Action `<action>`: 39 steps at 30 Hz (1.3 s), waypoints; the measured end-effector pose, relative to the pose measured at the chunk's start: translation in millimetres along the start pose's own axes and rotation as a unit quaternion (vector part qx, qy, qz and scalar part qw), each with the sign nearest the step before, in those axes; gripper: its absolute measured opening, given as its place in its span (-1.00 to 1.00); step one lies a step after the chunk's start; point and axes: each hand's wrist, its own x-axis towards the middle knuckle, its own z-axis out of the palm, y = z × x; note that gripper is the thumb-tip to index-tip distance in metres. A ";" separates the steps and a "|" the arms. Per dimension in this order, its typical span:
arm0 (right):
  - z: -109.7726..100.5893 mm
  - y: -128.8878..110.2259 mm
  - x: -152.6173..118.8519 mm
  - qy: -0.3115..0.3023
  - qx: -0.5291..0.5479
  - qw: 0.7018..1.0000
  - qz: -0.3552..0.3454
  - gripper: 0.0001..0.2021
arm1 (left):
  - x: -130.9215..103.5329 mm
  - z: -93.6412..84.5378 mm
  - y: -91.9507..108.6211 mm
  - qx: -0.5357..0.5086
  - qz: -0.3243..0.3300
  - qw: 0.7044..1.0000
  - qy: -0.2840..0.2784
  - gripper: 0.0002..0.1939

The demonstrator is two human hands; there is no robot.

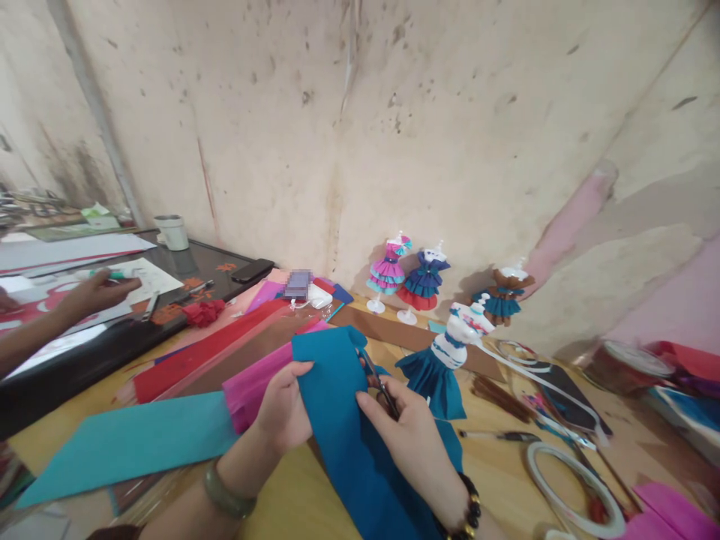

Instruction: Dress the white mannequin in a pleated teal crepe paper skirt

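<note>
A long piece of teal-blue crepe paper (331, 397) hangs between my two hands. My left hand (286, 409) pinches its left edge near the top. In my right hand (402, 427) is a pair of scissors (381, 384), its blades at the paper's upper right edge, where a strip curls away. Whether the blades are apart I cannot tell. Just right of the paper stands a small white dress-form figure (450, 345) with a teal pleated skirt.
Three dressed mini figures, one a pink-dressed figure (388, 270), stand by the wall. A roll of double-sided tape (577, 487) and a pen (498, 435) lie right. Coloured paper, including a turquoise sheet (135, 439), covers the left. Another person's hand (104, 292) holds a marker at far left.
</note>
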 end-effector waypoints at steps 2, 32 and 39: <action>-0.9 0.6 -1.4 -0.031 -0.004 1.000 -0.001 -0.69 | -0.7 -0.5 1.4 0.004 0.005 1.000 -0.005 -0.63; -20.5 -4.8 -0.9 -0.155 0.006 0.988 0.018 -0.58 | -4.0 -4.1 31.1 0.000 0.040 0.995 0.095 -0.60; -20.7 -4.1 -1.3 -0.135 -0.030 0.990 -0.003 -0.54 | -4.8 -1.3 33.9 -0.016 0.039 0.993 0.111 -0.60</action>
